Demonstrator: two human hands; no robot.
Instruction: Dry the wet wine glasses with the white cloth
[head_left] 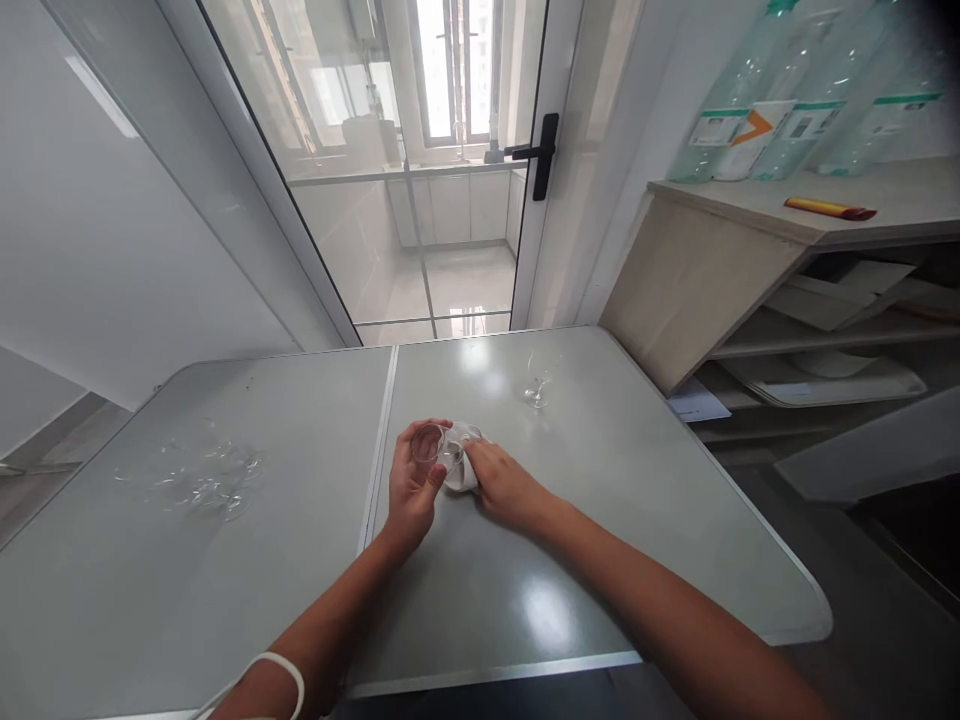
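Note:
My left hand [412, 490] is closed around a clear cup-like glass [429, 443], its round rim facing up and toward me. White cloth [461, 474] is bunched against the glass's right side, and my right hand [501, 482] grips it with the fingers curled in. The fingers hide part of the cloth and the far end of the glass. Both hands are just right of the tabletop's seam, over the grey table [450, 620]. Beyond my right hand stands another clear, thin-walled glass object [535, 392], hard to make out against the surface.
Several transparent pieces [217, 485] form a cluster on the left half of the table. A wooden shelf unit [712, 270] at right holds large plastic bottles [787, 120] and a yellow-red tube [829, 208]. A glass door [457, 240] is behind the table.

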